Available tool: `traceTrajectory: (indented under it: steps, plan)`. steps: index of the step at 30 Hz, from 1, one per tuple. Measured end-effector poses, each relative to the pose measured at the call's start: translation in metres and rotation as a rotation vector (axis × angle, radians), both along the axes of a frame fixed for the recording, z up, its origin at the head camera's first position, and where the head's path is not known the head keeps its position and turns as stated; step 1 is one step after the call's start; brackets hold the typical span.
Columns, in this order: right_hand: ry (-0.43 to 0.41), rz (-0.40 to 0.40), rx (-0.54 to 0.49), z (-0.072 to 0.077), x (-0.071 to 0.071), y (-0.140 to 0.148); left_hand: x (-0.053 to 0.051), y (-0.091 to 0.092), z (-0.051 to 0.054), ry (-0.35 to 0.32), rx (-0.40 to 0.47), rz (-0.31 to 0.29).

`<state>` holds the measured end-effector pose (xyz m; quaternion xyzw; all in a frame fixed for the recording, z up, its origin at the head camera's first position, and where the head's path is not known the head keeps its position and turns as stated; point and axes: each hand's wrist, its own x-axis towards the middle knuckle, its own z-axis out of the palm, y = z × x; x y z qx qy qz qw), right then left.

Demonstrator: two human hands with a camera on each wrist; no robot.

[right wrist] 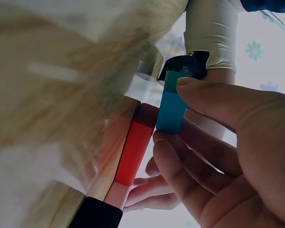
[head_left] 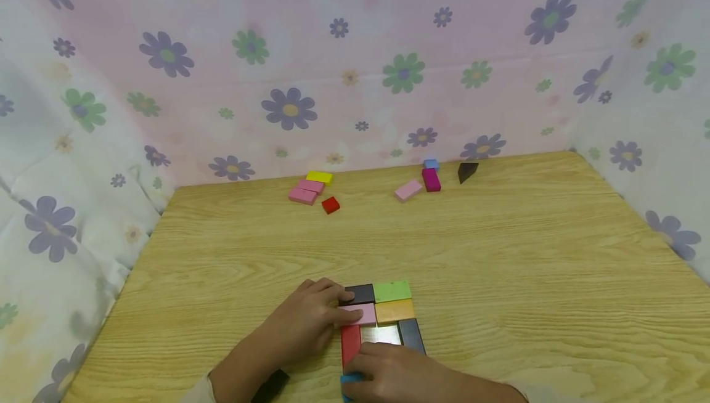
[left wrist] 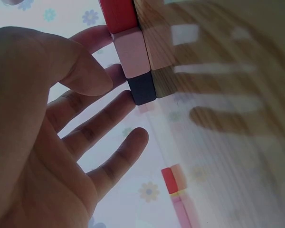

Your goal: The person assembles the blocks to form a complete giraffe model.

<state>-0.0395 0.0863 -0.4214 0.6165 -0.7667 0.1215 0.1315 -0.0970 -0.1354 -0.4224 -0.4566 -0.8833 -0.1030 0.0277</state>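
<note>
My left hand (head_left: 310,317) rests its fingertips on a black block (head_left: 363,293) and a pink block (head_left: 366,313) at the upper left of a block arrangement. A green block (head_left: 392,291) and an orange block (head_left: 395,311) lie beside them. Below are a red block (head_left: 350,342) on the left and a dark grey block (head_left: 412,336) on the right, with a bright patch between. My right hand (head_left: 402,373) pinches a blue block (right wrist: 172,111) between thumb and fingers, at the near end of the red block. That hand hides the arrangement's near right part.
Toward the back left lie a yellow block (head_left: 319,177), two pink blocks (head_left: 302,196) and a small red block (head_left: 331,205). Back right are a pale pink block (head_left: 408,191), a magenta block (head_left: 431,180), a light blue block (head_left: 431,164) and a dark wedge-shaped piece (head_left: 468,171). Flowered cloth surrounds the table.
</note>
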Motion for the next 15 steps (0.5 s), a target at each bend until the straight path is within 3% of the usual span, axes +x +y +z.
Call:
traceTrajectory:
  steps: [15]
  plan:
    - [0.086, -0.02, 0.004, -0.0046, 0.0019, -0.0009, -0.0001, 0.0003, -0.0004, 0.009, -0.011, 0.013]
